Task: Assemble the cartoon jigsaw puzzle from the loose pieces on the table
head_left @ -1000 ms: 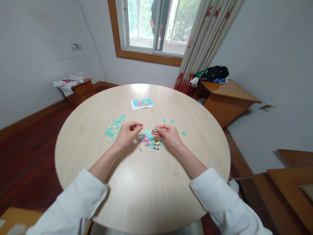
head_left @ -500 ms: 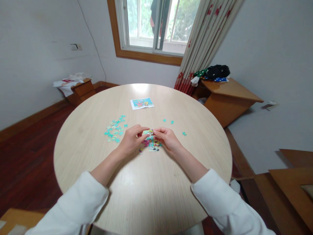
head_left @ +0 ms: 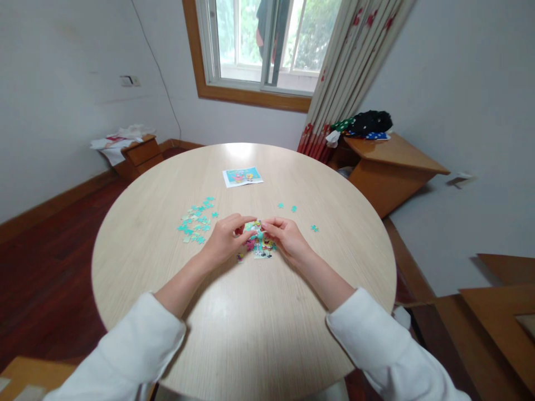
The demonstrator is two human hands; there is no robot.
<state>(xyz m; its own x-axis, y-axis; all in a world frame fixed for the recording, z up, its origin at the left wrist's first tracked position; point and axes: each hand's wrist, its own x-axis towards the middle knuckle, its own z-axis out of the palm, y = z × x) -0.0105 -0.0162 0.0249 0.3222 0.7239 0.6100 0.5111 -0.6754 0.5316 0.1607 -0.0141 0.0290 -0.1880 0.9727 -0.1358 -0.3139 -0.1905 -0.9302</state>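
A partly joined jigsaw puzzle (head_left: 261, 248) with cartoon figures lies on the table between my hands. My left hand (head_left: 223, 238) is curved at its upper left, with thumb and index finger closed on the edges of a puzzle piece (head_left: 253, 225). From the right, my right hand (head_left: 288, 236) pinches at the same piece with thumb and fingertips. The fingers partly cover the piece and the puzzle's sides. A small loose puzzle piece (head_left: 240, 257) lies just by the puzzle's lower left corner.
Several turquoise puzzle pieces (head_left: 196, 223) are spread left of my hands. Two stray pieces (head_left: 293, 209) lie to the upper right, and another piece (head_left: 315, 228) farther right. A picture sheet (head_left: 243, 176) rests toward the far edge of the round table (head_left: 234, 334).
Both hands stay nearly in place. The fingers shift very slightly around the puzzle piece at the top of the puzzle.
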